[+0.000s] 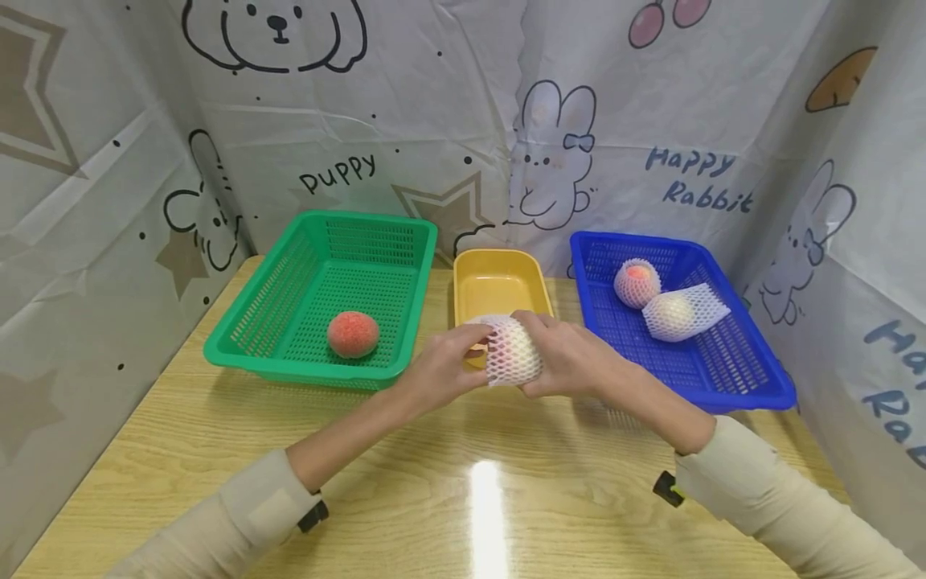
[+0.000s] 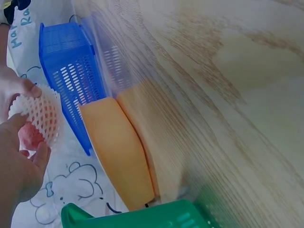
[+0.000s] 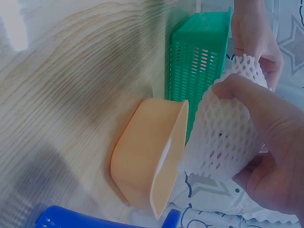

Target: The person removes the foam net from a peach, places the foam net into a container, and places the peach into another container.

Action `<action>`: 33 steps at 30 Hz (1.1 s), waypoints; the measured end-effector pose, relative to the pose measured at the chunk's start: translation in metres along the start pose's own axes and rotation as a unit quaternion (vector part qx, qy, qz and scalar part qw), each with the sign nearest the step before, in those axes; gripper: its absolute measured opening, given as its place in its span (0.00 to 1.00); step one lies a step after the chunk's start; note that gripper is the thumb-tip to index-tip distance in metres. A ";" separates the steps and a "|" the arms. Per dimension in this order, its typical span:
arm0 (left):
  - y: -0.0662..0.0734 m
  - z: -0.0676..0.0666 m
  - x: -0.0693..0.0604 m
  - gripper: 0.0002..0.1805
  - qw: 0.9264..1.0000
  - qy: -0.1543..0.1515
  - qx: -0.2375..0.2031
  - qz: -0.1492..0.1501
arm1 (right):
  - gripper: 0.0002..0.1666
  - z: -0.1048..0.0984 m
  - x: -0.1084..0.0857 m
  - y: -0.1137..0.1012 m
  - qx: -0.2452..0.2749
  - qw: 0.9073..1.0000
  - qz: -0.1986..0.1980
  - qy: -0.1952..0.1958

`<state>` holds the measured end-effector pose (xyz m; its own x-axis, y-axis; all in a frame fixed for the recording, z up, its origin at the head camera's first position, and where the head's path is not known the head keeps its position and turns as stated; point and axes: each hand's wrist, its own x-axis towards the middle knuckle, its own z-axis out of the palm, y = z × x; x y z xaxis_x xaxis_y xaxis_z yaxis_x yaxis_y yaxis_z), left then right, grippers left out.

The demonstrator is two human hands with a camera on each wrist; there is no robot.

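- With the right hand (image 1: pixel 571 354), we are gripping the foam net (image 1: pixel 515 354) between thumb and fingers, probably to steady it.
- With the left hand (image 1: pixel 441 362), we are pinching the net's left edge, seemingly to spread it around the pink peach (image 2: pixel 31 137) inside.
- We are holding both above the table (image 1: pixel 398 498) by the yellow tray (image 1: pixel 499 293), perhaps for finger room.
- We are seeing an unwrapped peach (image 1: pixel 353 334) in the green basket (image 1: pixel 362 285) and two netted fruits (image 1: pixel 637 283) in the blue basket (image 1: pixel 622 354), apparently sorted by wrapping.
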<state>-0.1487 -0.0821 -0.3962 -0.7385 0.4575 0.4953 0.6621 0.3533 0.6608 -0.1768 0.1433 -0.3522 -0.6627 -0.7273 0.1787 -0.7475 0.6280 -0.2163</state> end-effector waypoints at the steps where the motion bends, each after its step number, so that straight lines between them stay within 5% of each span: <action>1: 0.000 0.001 0.000 0.27 1.000 0.000 0.002 0.005 | 0.52 0.000 0.000 0.000 0.000 1.000 -0.002 0.001; 6: 0.001 0.002 0.002 0.31 0.999 0.003 0.033 0.022 | 0.51 -0.001 0.003 -0.002 -0.005 1.000 -0.004 0.005; 33: -0.003 -0.010 0.001 0.39 0.998 -0.006 0.065 -0.006 | 0.53 -0.002 0.019 -0.010 0.039 0.998 -0.042 -0.006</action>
<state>-0.1525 -0.0908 -0.3920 -0.7458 0.4625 0.4795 0.6643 0.4619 0.5878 -0.1821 0.1243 -0.3444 -0.5962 -0.7804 0.1883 -0.7950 0.5412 -0.2741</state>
